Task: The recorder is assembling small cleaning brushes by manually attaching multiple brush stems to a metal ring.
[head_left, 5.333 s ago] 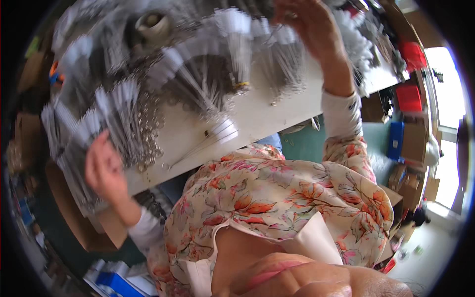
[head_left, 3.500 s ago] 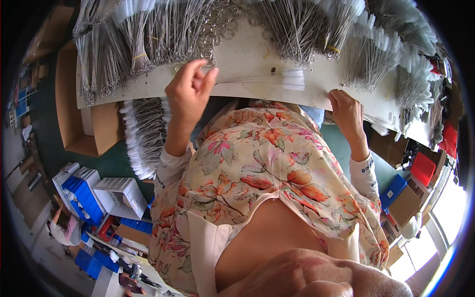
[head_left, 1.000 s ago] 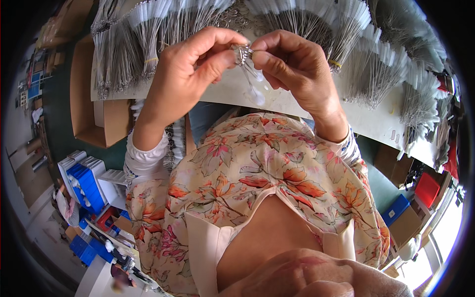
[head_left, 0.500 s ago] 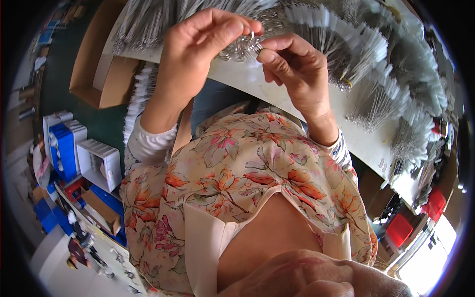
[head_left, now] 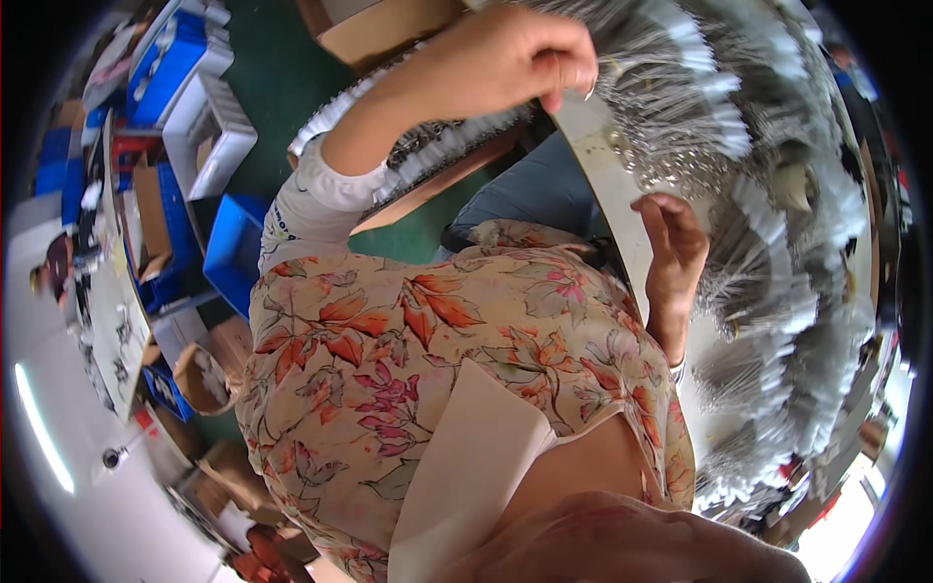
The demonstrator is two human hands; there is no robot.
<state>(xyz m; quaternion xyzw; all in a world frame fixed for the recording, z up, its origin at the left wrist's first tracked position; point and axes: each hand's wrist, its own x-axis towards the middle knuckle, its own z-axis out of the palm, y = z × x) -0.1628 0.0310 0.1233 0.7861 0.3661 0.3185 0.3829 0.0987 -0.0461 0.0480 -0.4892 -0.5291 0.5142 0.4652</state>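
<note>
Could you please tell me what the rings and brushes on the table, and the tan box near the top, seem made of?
Rings: probably metal, polished, from their silvery glints. Brushes: the grey stems look like dull metal wire, thin and straight; the white bristles may be plastic, matte, though blur leaves this open. Tan box: likely matte cardboard, with flat panels.

Table (head_left: 630, 233) ~3 o'clk, brush bundles (head_left: 763, 257) on it; rings (head_left: 671, 167) on same top ~2, next to bundles. Carton (head_left: 379, 34) ~11; crate (head_left: 236, 146) ~10; bin (head_left: 231, 267) ~9, nr crate.
</note>
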